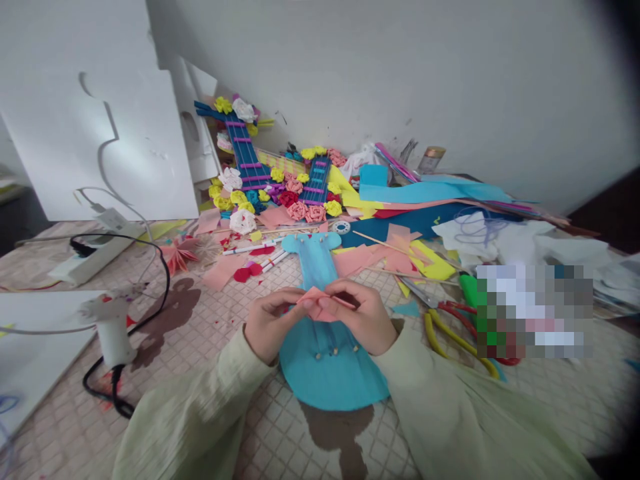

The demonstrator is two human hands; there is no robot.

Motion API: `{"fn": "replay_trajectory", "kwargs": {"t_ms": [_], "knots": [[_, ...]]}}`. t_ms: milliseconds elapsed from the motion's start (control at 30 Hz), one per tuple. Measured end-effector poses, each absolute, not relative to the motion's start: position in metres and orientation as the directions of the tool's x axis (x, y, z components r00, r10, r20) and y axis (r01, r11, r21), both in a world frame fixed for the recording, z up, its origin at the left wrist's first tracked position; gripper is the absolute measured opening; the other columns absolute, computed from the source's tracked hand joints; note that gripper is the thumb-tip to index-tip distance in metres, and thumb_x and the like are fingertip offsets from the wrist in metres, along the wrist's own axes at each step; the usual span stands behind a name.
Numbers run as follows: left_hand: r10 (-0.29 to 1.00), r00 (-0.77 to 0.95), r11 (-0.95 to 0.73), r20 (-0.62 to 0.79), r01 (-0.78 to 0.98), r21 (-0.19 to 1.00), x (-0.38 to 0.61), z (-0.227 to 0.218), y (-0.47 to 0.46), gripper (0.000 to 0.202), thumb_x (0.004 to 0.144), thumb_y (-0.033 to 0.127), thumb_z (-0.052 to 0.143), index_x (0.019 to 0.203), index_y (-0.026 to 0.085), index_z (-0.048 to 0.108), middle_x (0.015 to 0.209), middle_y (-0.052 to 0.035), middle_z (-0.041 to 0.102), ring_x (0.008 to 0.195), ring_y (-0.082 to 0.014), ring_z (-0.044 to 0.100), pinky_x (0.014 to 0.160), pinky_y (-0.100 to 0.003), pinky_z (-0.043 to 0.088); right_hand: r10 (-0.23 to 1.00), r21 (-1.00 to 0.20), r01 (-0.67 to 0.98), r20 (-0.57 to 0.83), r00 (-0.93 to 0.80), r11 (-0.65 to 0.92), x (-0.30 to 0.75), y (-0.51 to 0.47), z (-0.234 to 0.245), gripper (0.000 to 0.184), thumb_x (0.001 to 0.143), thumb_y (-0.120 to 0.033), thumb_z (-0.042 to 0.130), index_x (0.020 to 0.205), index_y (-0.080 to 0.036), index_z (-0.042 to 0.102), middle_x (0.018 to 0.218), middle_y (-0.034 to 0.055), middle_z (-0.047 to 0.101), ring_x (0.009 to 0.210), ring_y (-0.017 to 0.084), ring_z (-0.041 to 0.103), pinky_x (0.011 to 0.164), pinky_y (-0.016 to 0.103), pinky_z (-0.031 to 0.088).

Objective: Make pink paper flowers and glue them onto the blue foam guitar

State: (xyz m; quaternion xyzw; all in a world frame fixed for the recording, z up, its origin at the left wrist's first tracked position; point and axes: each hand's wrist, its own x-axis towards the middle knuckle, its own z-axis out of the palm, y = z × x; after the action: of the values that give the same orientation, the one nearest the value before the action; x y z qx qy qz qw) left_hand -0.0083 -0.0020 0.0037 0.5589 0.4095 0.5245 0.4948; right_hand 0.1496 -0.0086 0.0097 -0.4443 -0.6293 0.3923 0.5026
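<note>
Both of my hands pinch a small folded piece of pink crepe paper (323, 307) between thumbs and fingers. My left hand (275, 320) grips its left side, and my right hand (365, 317) grips its right side. Below the paper lies a light blue guitar-shaped craft piece (330, 380), with strings running down to small beads on its round body. Its neck and rounded head point away from me. My hands and the pink paper cover part of its middle.
A white glue gun (115, 327) stands at left beside a power strip (85, 257). Scissors (445, 307) with red handles and yellow-handled pliers (455, 350) lie at right. Behind are paper scraps (357, 257), white sticks (255, 247) and decorated dark blue guitar crafts (245, 150).
</note>
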Motion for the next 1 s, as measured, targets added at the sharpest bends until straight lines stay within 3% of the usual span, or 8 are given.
{"fn": "replay_trajectory", "kwargs": {"t_ms": [200,500,733,1000], "knots": [[0.966,0.152,-0.203,0.207,-0.043,0.978,-0.0096,0.0028,-0.001,0.006,0.062,0.022,0.069,0.066,0.017,0.068,0.074,-0.0036,0.069,0.073,-0.0165,0.063,0.068,-0.027,0.05,0.965,-0.964,0.131,0.213,-0.151,0.233,0.1504,-0.0085,0.009,0.017,0.071,-0.034,0.06,0.075,-0.017,0.061,0.072,0.0022,0.061,0.069,0.015,0.056,0.062,0.027,0.045],[0.945,0.234,-0.28,0.227,0.224,0.934,-0.0096,0.0027,-0.0041,0.02,0.068,0.028,0.063,0.079,0.011,0.064,0.078,-0.0091,0.066,0.074,-0.0194,0.06,0.069,-0.032,0.047,0.939,-0.934,0.151,0.296,-0.176,0.323,0.1511,-0.0073,0.0111,0.014,0.075,-0.029,0.057,0.07,-0.016,0.059,0.07,0.0014,0.057,0.069,0.014,0.054,0.063,0.026,0.042],[0.919,0.284,-0.301,0.272,0.062,0.952,-0.0102,0.004,-0.0022,0.011,0.068,0.023,0.064,0.07,0.013,0.063,0.08,-0.0088,0.062,0.08,-0.019,0.058,0.073,-0.031,0.046,0.957,-0.954,0.148,0.232,-0.177,0.259,0.1519,-0.008,0.0117,0.015,0.073,-0.031,0.058,0.072,-0.016,0.061,0.072,0.0027,0.06,0.069,0.015,0.054,0.063,0.027,0.043],[0.936,0.292,-0.176,0.194,-0.089,0.98,-0.0102,0.0079,-0.002,0.014,0.066,0.026,0.066,0.062,0.013,0.062,0.078,-0.007,0.062,0.075,-0.0168,0.058,0.066,-0.027,0.047,0.953,-0.968,0.133,0.177,-0.245,0.214,0.1534,-0.007,0.0146,0.02,0.074,-0.034,0.056,0.076,-0.016,0.061,0.074,0.0025,0.062,0.069,0.015,0.055,0.063,0.027,0.044]]}}
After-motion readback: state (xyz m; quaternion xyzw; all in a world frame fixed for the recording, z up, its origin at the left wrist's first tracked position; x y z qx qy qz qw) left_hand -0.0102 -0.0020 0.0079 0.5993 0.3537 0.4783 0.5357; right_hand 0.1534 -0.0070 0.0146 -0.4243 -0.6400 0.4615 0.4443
